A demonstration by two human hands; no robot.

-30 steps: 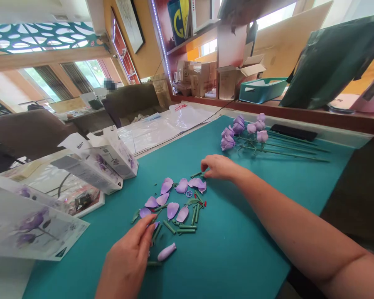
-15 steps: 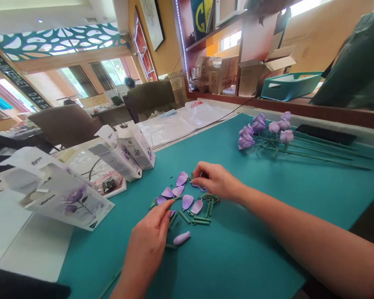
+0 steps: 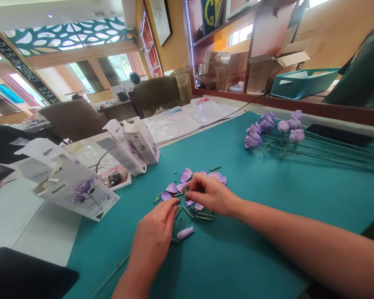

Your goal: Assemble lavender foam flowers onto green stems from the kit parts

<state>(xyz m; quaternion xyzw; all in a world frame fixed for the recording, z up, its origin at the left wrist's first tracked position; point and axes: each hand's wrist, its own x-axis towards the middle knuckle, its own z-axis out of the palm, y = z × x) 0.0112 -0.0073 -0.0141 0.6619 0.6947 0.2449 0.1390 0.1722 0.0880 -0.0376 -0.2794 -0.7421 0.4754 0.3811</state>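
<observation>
My left hand (image 3: 154,230) is closed in a pinch on a thin green stem piece (image 3: 180,199). Close to its tip, my right hand (image 3: 212,193) pinches a small green part (image 3: 185,189), mostly covered by the fingers. The two pieces meet or nearly meet; I cannot tell whether they are joined. Around the hands lie loose purple petals (image 3: 186,175), short green tubes (image 3: 205,218) and a pale purple bud-shaped piece (image 3: 185,233). A long green stem (image 3: 114,273) lies by my left forearm.
Finished purple flowers (image 3: 253,135) on long stems lie at the right back of the green mat (image 3: 237,257), beside a dark flat object (image 3: 339,135). Open white flower boxes (image 3: 81,195) stand at the left. Plastic sheets (image 3: 187,120) lie behind the mat.
My right hand has moved left from the far side of the parts to my left hand's fingertips, bringing a small green part. The view has shifted slightly.
</observation>
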